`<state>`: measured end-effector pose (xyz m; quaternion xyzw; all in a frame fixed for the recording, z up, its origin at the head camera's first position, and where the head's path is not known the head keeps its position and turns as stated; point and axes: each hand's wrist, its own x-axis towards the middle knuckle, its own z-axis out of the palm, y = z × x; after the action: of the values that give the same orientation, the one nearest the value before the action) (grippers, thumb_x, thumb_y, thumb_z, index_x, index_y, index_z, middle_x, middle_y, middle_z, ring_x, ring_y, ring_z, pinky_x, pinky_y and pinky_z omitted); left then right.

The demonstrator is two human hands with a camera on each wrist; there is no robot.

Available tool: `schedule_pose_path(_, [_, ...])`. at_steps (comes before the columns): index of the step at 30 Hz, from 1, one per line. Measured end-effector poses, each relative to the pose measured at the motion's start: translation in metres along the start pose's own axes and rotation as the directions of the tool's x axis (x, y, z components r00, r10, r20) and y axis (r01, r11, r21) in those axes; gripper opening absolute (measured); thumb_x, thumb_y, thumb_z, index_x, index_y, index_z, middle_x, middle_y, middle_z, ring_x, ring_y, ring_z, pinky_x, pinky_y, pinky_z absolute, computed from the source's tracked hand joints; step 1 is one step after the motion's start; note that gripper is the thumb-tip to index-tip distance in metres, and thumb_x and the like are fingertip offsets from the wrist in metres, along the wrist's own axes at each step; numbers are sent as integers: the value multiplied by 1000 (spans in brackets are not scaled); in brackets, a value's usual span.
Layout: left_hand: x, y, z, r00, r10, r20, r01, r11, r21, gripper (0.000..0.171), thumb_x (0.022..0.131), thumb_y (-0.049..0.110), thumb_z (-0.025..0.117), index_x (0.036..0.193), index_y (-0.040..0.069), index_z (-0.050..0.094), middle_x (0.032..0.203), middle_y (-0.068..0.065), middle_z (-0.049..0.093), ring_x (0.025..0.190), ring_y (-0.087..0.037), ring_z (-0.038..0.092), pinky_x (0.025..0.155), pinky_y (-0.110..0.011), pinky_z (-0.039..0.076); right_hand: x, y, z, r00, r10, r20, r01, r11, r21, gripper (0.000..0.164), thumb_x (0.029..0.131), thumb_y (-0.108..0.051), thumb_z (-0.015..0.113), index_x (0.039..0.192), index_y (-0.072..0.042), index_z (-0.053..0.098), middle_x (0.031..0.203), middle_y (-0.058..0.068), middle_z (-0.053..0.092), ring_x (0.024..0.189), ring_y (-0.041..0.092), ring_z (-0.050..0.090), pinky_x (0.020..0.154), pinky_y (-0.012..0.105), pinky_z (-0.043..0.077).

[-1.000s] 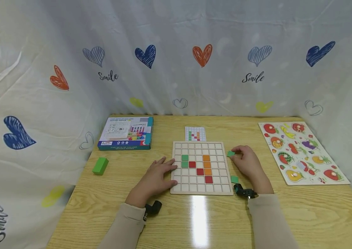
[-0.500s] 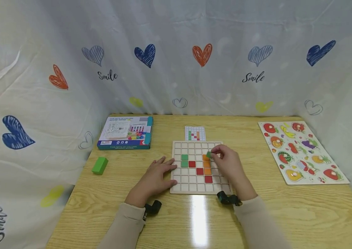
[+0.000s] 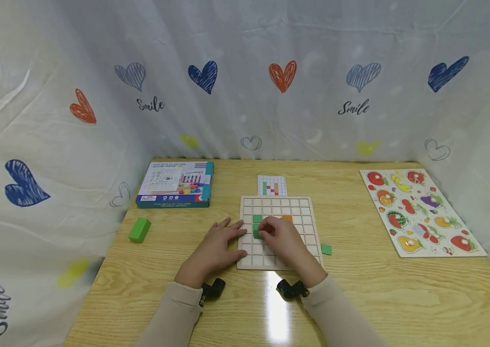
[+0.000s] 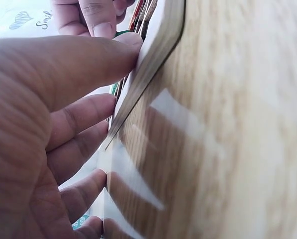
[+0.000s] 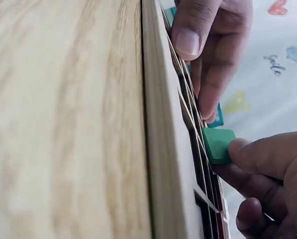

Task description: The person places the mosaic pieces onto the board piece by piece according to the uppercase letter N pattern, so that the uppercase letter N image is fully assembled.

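My right hand (image 3: 285,243) pinches a green square tile (image 5: 218,144) between thumb and fingers. The tile is tilted at the surface of the wooden grid board (image 3: 306,202), in its left part, just below the green tiles (image 3: 257,219) in one column. An orange tile (image 3: 287,218) shows past the right hand, which hides the other orange and red tiles in the head view. With fingers spread, my left hand (image 3: 214,248) rests on the board's left edge, its thumb (image 4: 126,47) on the rim. Another green tile (image 3: 326,249) lies on the table beside the board's right edge.
A pattern card (image 3: 272,185) lies behind the board. At the back left is a boxed toy set (image 3: 175,184), with a green block (image 3: 139,230) in front of it. A fruit puzzle board (image 3: 420,212) lies at the right.
My right hand has picked up the upper green tile from right of the board and carried it leftward across the grid to the green column. My left hand has stayed in place.
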<state>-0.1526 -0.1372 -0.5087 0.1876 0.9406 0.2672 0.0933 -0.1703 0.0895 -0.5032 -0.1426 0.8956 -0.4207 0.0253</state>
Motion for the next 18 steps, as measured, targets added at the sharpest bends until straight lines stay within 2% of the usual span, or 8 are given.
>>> schedule_pose_path(7, [0,1,0,1000,9,-2,-9,1000,-13,59,87,43,75,141,24,61,159,9,40,154,-26,22,126,-55,10,-3,0,0,998,-19,57,20,1000,-19,5,90,-15,75,93,-19,75,91,-11,72,87,7,63,84,35,54])
schedule_pose_path(18, [1,0,-1,1000,27,4,-27,1000,8,59,87,43,75,141,23,61,159,8,40,154,-29,23,125,-58,13,-3,1,2,995,-89,33,93,985,-147,6,89,-13,76,90,-19,77,95,-9,68,94,12,63,89,36,54])
